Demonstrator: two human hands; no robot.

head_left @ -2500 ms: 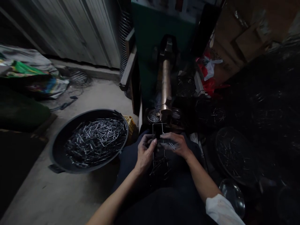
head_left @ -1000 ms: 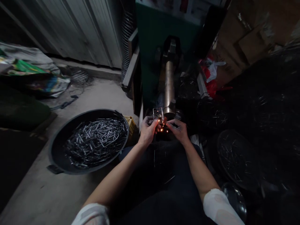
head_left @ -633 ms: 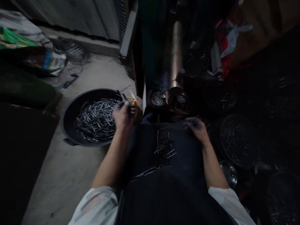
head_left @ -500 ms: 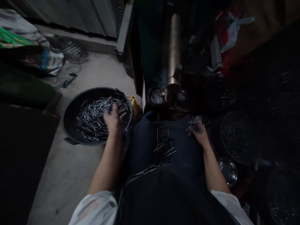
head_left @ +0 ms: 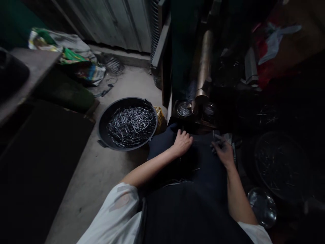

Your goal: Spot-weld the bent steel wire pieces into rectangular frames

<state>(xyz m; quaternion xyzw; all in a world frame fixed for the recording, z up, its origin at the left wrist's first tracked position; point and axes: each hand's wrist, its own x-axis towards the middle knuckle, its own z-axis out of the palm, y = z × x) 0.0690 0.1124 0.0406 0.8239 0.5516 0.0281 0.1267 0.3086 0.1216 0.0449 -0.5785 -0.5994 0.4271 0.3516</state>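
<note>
Left hand [head_left: 182, 143] is resting, fingers apart, on the dark apron [head_left: 203, 173]; right hand [head_left: 223, 151] is apparently pinching a wire piece [head_left: 213, 135].

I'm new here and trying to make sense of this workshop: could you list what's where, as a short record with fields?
Left hand: palm down on the dark apron over the lap
Right hand: at the apron's right edge, thin wire by its fingers; grip unclear
Basin: on the floor, left, holding bent wire pieces
Machine: brass-coloured cylinder ahead
Small tin: beside the cylinder's end
</note>
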